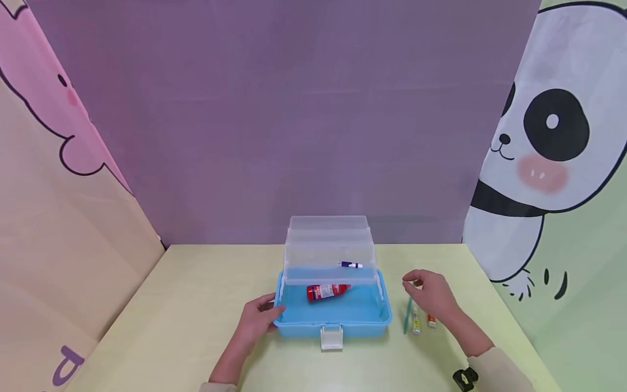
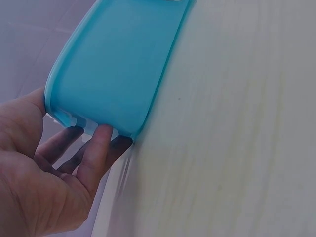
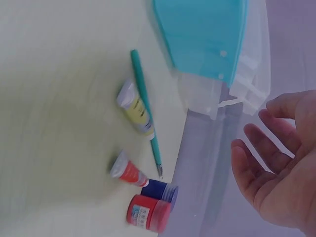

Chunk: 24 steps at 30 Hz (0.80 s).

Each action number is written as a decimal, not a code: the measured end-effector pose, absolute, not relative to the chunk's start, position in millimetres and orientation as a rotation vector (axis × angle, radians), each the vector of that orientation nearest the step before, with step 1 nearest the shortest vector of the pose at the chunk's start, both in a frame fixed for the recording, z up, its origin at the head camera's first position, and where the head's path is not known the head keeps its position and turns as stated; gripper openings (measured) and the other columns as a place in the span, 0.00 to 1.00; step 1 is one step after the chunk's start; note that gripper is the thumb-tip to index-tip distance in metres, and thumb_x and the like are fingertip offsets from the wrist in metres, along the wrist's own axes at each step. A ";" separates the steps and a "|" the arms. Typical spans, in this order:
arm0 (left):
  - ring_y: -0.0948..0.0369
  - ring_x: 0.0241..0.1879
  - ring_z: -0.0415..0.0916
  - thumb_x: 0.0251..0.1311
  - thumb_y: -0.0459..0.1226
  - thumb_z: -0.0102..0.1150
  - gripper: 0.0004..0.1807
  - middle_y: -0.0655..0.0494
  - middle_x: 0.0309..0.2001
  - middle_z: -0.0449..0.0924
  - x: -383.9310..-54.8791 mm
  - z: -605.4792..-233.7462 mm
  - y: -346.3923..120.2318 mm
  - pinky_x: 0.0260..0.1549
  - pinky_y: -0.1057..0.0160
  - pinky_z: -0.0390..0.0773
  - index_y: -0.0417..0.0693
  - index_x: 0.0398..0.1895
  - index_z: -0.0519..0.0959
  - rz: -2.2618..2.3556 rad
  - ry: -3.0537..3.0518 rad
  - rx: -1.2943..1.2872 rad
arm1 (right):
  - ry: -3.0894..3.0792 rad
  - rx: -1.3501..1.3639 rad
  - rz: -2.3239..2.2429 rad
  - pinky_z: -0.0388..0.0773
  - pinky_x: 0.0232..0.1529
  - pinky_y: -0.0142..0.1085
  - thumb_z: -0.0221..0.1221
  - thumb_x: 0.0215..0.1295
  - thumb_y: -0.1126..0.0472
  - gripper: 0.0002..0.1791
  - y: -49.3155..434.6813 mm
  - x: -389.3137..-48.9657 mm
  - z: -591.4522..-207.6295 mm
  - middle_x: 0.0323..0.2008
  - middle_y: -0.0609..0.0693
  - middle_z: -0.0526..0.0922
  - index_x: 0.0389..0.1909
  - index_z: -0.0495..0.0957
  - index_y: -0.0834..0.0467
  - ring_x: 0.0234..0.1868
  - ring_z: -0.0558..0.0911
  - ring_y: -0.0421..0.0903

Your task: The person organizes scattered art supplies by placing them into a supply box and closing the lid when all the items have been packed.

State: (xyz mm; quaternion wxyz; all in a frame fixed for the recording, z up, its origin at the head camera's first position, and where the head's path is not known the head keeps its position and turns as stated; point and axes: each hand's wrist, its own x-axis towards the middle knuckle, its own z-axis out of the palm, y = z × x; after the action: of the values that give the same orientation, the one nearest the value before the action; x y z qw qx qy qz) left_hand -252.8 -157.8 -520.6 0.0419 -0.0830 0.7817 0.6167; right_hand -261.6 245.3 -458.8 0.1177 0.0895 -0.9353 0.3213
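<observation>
On the far left, well away from my left hand, a pink cartoon figure [image 1: 39, 71] shows on the wall cloth. My left hand [image 1: 257, 318] holds the left end of a blue box [image 1: 303, 330], thumb at the rim, other fingers curled along the end wall. The box sits on the table [image 1: 196, 305] between my two hands, nearer the left, which touches it. Its clear lid [image 1: 313, 250] stands raised along the side farthest from my hands; a white latch [image 1: 331, 338] hangs at the near side. Inside, to the right of my left hand, a red bottle [image 1: 325, 292] lies on its side. Beyond it a small blue-and-white item [image 1: 350, 264] shows at the lid; I cannot tell whether it is on or behind the plastic.

Below my right hand [image 1: 433, 296], from the left, lie a teal brush [image 1: 407, 316], a yellow tube [image 1: 416, 322] just beside it, and a red tube [image 1: 431, 320]. The right wrist view also shows a blue jar [image 3: 157, 188] and a red jar [image 3: 148, 213] side by side near the red tube. My right hand is raised, fingers loosely bent, grasping nothing visible. A panda picture [image 1: 578, 179] covers the cloth at far right.
</observation>
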 end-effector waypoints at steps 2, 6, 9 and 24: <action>0.52 0.40 0.81 0.61 0.38 0.65 0.29 0.39 0.51 0.77 -254.2 -520.6 -157.8 0.34 0.55 0.84 0.36 0.63 0.72 1.887 2.396 -0.244 | -2.731 0.286 0.926 0.78 0.40 0.44 0.62 0.63 0.64 0.05 247.3 -261.2 -459.4 0.37 0.49 0.85 0.37 0.84 0.59 0.40 0.81 0.51; 0.52 0.39 0.81 0.60 0.38 0.66 0.30 0.38 0.50 0.77 -254.9 -519.9 -158.2 0.33 0.54 0.84 0.35 0.63 0.72 1.898 2.391 -0.227 | -2.743 0.318 0.904 0.79 0.40 0.44 0.62 0.62 0.65 0.05 251.9 -260.5 -462.3 0.37 0.50 0.85 0.37 0.84 0.60 0.38 0.80 0.50; 0.52 0.37 0.81 0.59 0.39 0.67 0.30 0.38 0.49 0.78 -254.0 -520.8 -158.6 0.32 0.55 0.84 0.34 0.62 0.72 1.896 2.381 -0.237 | -2.777 0.314 0.914 0.79 0.39 0.42 0.62 0.62 0.66 0.05 256.1 -259.9 -467.4 0.36 0.49 0.84 0.37 0.84 0.61 0.37 0.80 0.48; 0.51 0.39 0.81 0.59 0.39 0.67 0.31 0.37 0.51 0.77 -252.5 -519.9 -161.6 0.33 0.53 0.84 0.34 0.63 0.71 1.907 2.365 -0.196 | -2.936 0.437 0.820 0.78 0.40 0.45 0.61 0.61 0.68 0.07 273.9 -266.4 -473.4 0.38 0.50 0.84 0.38 0.84 0.61 0.38 0.79 0.49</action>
State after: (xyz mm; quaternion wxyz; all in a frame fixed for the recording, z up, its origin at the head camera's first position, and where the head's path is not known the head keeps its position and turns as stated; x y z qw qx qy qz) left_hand -252.5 -161.6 -519.9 0.0487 -0.0644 0.7760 0.6256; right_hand -266.4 273.9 -473.4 0.0312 0.1419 -0.9529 0.2663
